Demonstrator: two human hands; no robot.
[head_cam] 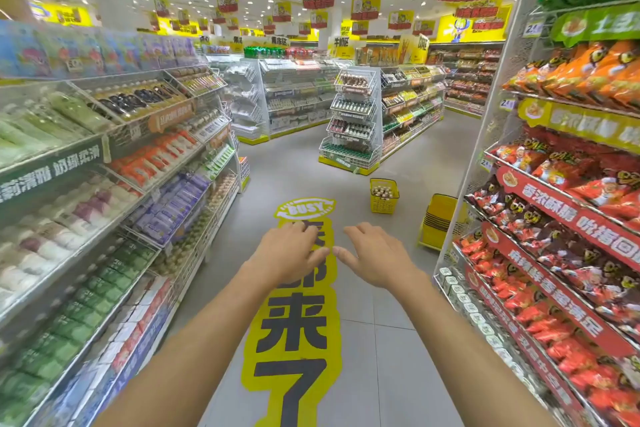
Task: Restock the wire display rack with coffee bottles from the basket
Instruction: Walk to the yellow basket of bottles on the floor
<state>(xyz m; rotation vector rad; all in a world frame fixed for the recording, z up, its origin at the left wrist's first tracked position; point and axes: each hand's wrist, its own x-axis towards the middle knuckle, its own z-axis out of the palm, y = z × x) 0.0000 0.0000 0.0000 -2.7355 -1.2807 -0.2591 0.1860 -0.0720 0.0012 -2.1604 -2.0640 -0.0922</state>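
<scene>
A yellow basket (383, 204) filled with several coffee bottles (382, 191) stands on the grey floor far ahead, right of centre. Behind it rises a white wire display rack (353, 114) with tilted tiers of small bottles at the end of a shelf unit. My left hand (289, 253) and my right hand (375, 258) are stretched out side by side in front of me, palms down, fingers relaxed, holding nothing. Both hands are well short of the basket and the rack.
Shelves of packaged snacks line the aisle on the left (104, 201) and on the right (561, 218). A stack of yellow baskets (438, 224) leans by the right shelf end. A yellow floor sticker (298, 340) runs down the aisle.
</scene>
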